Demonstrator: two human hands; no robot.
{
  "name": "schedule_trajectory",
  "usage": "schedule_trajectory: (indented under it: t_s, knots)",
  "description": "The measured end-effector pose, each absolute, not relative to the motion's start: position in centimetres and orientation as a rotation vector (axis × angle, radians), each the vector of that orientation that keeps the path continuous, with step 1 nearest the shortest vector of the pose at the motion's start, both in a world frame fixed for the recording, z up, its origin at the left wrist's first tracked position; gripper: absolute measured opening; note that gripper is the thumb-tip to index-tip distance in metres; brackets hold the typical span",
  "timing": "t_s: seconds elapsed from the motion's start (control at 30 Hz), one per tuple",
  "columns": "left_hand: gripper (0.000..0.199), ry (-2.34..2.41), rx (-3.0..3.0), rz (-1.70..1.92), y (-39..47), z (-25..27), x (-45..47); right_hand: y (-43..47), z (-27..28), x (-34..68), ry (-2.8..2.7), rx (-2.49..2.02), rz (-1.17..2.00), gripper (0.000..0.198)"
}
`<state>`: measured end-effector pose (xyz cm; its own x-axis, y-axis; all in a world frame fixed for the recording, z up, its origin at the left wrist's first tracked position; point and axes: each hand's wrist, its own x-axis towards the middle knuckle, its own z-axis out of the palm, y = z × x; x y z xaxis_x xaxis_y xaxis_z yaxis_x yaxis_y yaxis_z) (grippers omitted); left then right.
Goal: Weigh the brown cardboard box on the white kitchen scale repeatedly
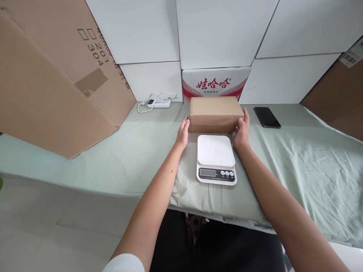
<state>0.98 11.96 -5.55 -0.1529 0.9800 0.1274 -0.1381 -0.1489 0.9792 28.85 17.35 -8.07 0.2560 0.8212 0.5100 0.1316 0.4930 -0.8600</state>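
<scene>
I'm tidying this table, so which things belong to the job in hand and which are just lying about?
In use:
small brown carton, between left hand and right hand
white scale, beside the carton, probably

Apparently just lying about:
black phone
white corded device
large cardboard box, at left

Smooth plastic scale (216, 151), matt cardboard box (216, 106) behind the scale, glossy phone (267, 117) to the scale's right, wrinkled cloth (303, 162) beneath the scale

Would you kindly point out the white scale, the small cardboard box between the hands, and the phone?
White scale (216, 157), head view: lower part of its weighing plate.
Small cardboard box (216, 115), head view: edge where top meets front.
Phone (267, 117), head view: middle of its dark screen.
</scene>
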Motion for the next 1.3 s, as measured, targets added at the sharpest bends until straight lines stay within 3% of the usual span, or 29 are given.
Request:
schedule_trajectory:
  t_s: [0.13, 0.3, 0.5, 0.67, 0.93, 1.3]
  knots:
    - [0.08, 1.183, 1.044, 1.53, 12.0, -4.9, 0.5, 16.8, -6.8, 29.5, -0.996, -1.097, 0.642, 0.088]
    - [0.075, 1.238, 0.957, 1.513, 11.4, -3.4, 0.1, 16.5, -6.0, 29.8, -0.848, -1.129, 0.7, 0.079]
    - [0.072, 1.23, 0.971, 1.458, 11.0, -3.0, 0.4, 16.4, -5.8, 29.0, -0.882, -1.04, 0.844, 0.078]
    - [0.073, 1.226, 1.062, 1.443, 11.3, -3.9, 0.7, 16.2, -6.3, 28.8, -1.047, -1.029, 0.858, 0.088]
    - [0.069, 1.089, 1.212, 1.462, 11.4, -4.4, 1.0, 17.3, -7.7, 28.9, -1.246, -1.056, 0.713, 0.099]
    - [0.093, 1.112, 1.475, 1.541, 10.1, -3.5, 1.1, 15.2, -6.0, 28.7, -1.403, -0.933, 0.419, 0.103]
